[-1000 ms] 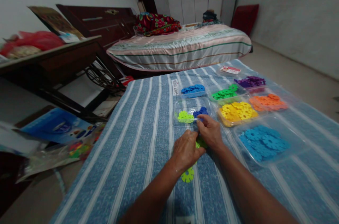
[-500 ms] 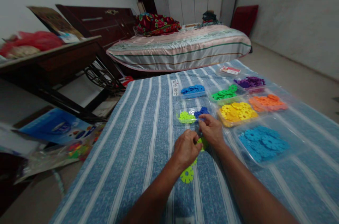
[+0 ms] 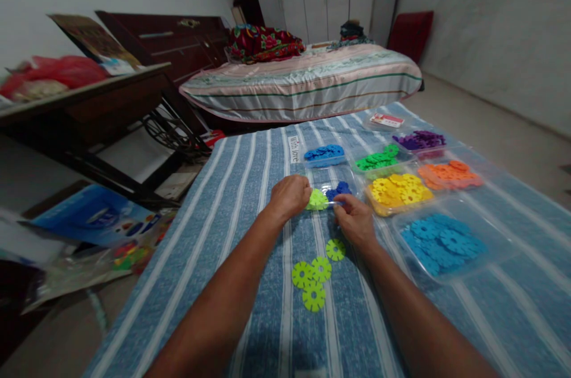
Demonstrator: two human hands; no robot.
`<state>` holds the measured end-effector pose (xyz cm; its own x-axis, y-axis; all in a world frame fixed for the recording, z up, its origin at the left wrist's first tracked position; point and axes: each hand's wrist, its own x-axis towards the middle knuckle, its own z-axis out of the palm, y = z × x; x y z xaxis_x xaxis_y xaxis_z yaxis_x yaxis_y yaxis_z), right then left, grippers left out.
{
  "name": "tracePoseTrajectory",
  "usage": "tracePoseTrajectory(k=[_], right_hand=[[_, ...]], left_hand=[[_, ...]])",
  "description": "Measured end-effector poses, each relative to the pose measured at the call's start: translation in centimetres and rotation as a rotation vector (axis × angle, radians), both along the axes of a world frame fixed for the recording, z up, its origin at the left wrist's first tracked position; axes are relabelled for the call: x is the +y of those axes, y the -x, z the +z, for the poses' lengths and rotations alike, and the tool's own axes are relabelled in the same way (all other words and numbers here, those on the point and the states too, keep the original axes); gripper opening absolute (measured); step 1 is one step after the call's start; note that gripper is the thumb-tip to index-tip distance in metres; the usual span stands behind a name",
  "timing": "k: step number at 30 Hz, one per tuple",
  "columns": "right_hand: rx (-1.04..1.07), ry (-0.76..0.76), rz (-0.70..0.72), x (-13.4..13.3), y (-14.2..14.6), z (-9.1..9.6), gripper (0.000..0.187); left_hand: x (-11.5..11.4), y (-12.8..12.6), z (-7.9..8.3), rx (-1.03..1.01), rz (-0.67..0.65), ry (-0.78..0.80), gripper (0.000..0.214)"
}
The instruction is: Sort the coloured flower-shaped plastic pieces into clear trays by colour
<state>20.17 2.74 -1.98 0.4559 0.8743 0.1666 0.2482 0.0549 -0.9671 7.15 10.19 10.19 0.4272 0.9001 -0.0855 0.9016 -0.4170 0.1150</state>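
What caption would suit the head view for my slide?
Left hand and right hand at a clear box, four lime-green discs in front.

White-striped blue cloth (image 3: 250, 163) covers our bench (image 3: 200, 259). Nearer us than the right grip (image 3: 355, 222) lie four lime-green notched plastic discs (image 3: 317, 274); between it and our left grip (image 3: 292, 194) stands a clear plastic box (image 3: 329, 174). Right of both stand a yellow-filled box (image 3: 392, 209), orange-filled box (image 3: 459, 187) and sky-blue-filled box (image 3: 491, 235); beyond, a blue-filled box (image 3: 328, 162), green-filled box (image 3: 383, 169) and purple-filled box (image 3: 430, 152).
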Motion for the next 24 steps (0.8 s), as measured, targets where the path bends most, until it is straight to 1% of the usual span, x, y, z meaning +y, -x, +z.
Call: tracePoseTrajectory(k=[4, 8, 10, 12, 15, 20, 24], right_hand=[[0.010, -0.002, 0.013, 0.1, 0.0, 0.1, 0.028], [0.010, 0.004, 0.011, 0.1, 0.0, 0.2, 0.026], [0.014, 0.001, 0.010, 0.1, 0.0, 0.2, 0.026], [0.013, -0.001, 0.012, 0.0, 0.0, 0.2, 0.026], [-0.003, -0.004, 0.018, 0.1, 0.1, 0.0, 0.025], [0.012, -0.005, 0.022, 0.2, 0.0, -0.1, 0.026], [0.005, 0.009, 0.029, 0.1, 0.0, 0.1, 0.027]], left_hand=[[1.1, -0.5, -0.1, 0.094, 0.011, 0.003, 0.029], [0.7, -0.7, -0.4, 0.104, 0.035, -0.044, 0.029], [0.4, -0.8, -0.6, 0.072, -0.020, -0.044, 0.028], [0.4, -0.9, -0.9, 0.051, -0.110, -0.010, 0.027], [1.1, -1.3, -1.4, 0.077, -0.228, 0.067, 0.027], [2.7, -2.9, -1.6, 0.209, -0.286, 0.164, 0.035], [3.1, -3.9, -1.6, 0.264, -0.304, 0.177, 0.032]])
